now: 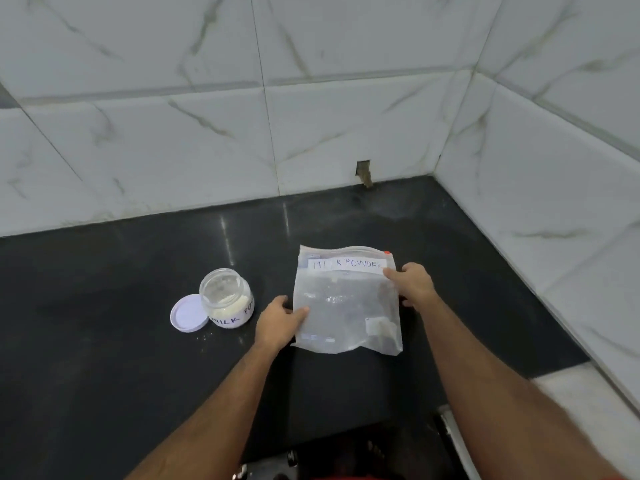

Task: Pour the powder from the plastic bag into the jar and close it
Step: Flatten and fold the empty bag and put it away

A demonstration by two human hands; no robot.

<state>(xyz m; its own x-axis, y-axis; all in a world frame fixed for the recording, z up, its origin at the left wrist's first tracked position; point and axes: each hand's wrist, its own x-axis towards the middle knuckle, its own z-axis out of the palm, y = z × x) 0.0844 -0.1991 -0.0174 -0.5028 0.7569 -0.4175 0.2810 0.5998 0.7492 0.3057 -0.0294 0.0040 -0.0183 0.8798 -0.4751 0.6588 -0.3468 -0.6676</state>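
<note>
The plastic bag (346, 301) is held flat over the dark countertop (104, 358) by 2 hands, close to the corner of the marble-tiled wall (173, 133). The left hand (277, 322) is closed on the bag's left edge, thumb on top and fingers underneath. The right hand (412, 284) is pinched on the upper right edge, just under the zip strip, beside the white label (346, 265) marked "MILK POWDER". The bag is seen nearly empty, with only a little pale powder (379, 328) gathered in the lower right corner. To the left, well apart from the bag, the jar (227, 297) is stood upright and open, with powder in its bottom and a handwritten label around it. The white lid (187, 313) is laid flat on the countertop, touching the jar's left side.
</note>
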